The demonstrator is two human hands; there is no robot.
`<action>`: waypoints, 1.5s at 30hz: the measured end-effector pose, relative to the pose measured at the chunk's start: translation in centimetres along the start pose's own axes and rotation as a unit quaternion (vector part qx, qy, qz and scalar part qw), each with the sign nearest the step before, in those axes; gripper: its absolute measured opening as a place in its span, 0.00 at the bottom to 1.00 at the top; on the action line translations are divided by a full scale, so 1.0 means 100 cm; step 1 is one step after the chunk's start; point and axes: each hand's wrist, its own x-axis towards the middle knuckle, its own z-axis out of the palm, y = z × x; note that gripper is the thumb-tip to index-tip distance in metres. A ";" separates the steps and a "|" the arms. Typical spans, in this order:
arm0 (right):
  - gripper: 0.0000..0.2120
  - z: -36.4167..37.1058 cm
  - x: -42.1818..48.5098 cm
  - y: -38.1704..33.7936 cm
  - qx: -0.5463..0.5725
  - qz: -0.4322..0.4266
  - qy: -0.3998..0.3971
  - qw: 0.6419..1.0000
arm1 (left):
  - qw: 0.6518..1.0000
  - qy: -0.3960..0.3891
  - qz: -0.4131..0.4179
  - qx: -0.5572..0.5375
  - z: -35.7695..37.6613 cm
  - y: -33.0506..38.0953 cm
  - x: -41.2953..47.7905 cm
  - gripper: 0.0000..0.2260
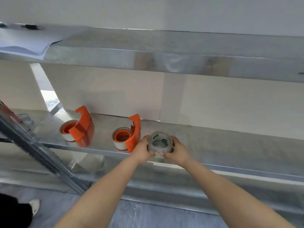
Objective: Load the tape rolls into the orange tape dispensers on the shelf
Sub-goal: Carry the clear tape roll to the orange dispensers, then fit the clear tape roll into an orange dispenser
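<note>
Two orange tape dispensers stand on the middle metal shelf [213, 142]. The left dispenser [82, 127] and the right dispenser [131, 134] each hold a roll of tape on an orange hub. Just right of the right dispenser, a clear tape roll [160, 142] with a green label sits at the shelf's front edge. My left hand [142, 150] grips its left side and my right hand [178, 150] grips its right side. My fingers hide the roll's lower rim.
An upper shelf [164, 51] carries white paper sheets [24, 43] at its left. A slanted metal upright [41, 155] crosses the lower left. A white shoe [35, 206] and dark clothing lie on the floor at bottom left. A lower shelf edge [230, 203] runs below my arms.
</note>
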 end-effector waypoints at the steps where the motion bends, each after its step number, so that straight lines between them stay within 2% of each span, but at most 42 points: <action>1: 0.35 0.000 0.000 0.000 0.008 0.004 -0.003 1.000 | 1.000 0.003 0.005 -0.002 0.000 0.001 -0.002 0.30; 3: 0.39 0.001 -0.001 0.000 0.002 0.010 -0.010 1.000 | 0.999 0.021 0.021 0.019 0.001 0.003 -0.005 0.28; 7: 0.49 0.005 -0.001 -0.002 -0.043 -0.008 0.000 0.999 | 0.979 0.061 0.099 0.165 -0.001 0.001 -0.015 0.33; 9: 0.52 0.011 0.002 -0.008 -0.109 -0.055 0.001 0.993 | 0.960 0.112 0.147 0.212 -0.012 0.001 -0.020 0.32; 11: 0.53 0.021 0.008 -0.020 -0.170 -0.105 -0.002 0.980 | 0.939 0.204 0.160 0.227 -0.029 -0.001 -0.020 0.28; 13: 0.51 0.033 0.013 -0.039 -0.184 -0.155 -0.012 0.970 | 0.925 0.298 0.107 0.211 -0.049 -0.007 -0.015 0.25; 15: 0.48 0.049 0.018 -0.059 -0.167 -0.199 -0.045 0.965 | 0.932 0.319 -0.005 0.172 -0.067 -0.017 -0.009 0.26; 18: 0.38 0.075 0.027 -0.076 -0.143 -0.216 -0.107 0.960 | 0.934 0.261 -0.183 0.160 -0.086 -0.041 -0.002 0.27; 20: 0.29 0.089 0.035 -0.083 -0.154 -0.187 -0.108 0.964 | 0.923 0.162 -0.281 0.206 -0.091 -0.052 0.002 0.26; 21: 0.24 0.095 0.039 -0.084 -0.170 -0.172 -0.097 0.965 | 0.917 0.119 -0.302 0.232 -0.091 -0.055 0.003 0.26; 23: 0.17 0.105 0.044 -0.082 -0.203 -0.160 -0.071 0.964 | 0.923 0.096 -0.280 0.245 -0.088 -0.058 0.003 0.23; 26: 0.13 0.110 0.047 -0.078 -0.205 -0.184 -0.045 0.960 | 0.948 0.136 -0.240 0.160 -0.086 -0.055 0.004 0.17; 28: 0.11 0.104 0.047 -0.079 -0.171 -0.201 -0.036 0.964 | 0.951 0.200 -0.234 0.031 -0.086 -0.049 0.005 0.13; 29: 0.10 0.097 0.047 -0.080 -0.155 -0.209 -0.030 0.965 | 0.942 0.233 -0.237 -0.054 -0.086 -0.042 0.006 0.11; 30: 0.09 0.093 0.047 -0.082 -0.138 -0.215 -0.021 0.966 | 0.922 0.255 -0.244 -0.162 -0.087 -0.038 0.005 0.09; 32: 0.09 0.075 0.042 -0.079 -0.107 -0.230 0.001 0.967 | 0.860 0.223 -0.245 -0.389 -0.081 -0.025 0.005 0.06; 33: 0.09 0.071 0.041 -0.080 -0.095 -0.243 -0.002 0.965 | 0.824 0.191 -0.239 -0.476 -0.083 -0.023 0.001 0.06; 35: 0.08 0.063 0.041 -0.081 -0.086 -0.270 -0.027 0.959 | 0.773 0.139 -0.213 -0.581 -0.092 -0.022 -0.006 0.08; 37: 0.07 0.058 0.043 -0.084 -0.097 -0.277 -0.064 0.954 | 0.744 0.139 -0.198 -0.623 -0.102 -0.024 -0.009 0.07; 39: 0.05 0.054 0.047 -0.085 -0.094 -0.253 -0.085 0.959 | 0.730 0.158 -0.193 -0.637 -0.106 -0.021 -0.009 0.06; 41: 0.09 0.051 0.046 -0.089 -0.081 -0.236 -0.080 0.965 | 0.734 0.168 -0.193 -0.629 -0.105 -0.016 -0.007 0.05; 45: 0.19 0.053 0.042 -0.097 -0.164 -0.314 -0.062 0.933 | 0.753 0.153 -0.154 -0.622 -0.098 -0.007 -0.009 0.09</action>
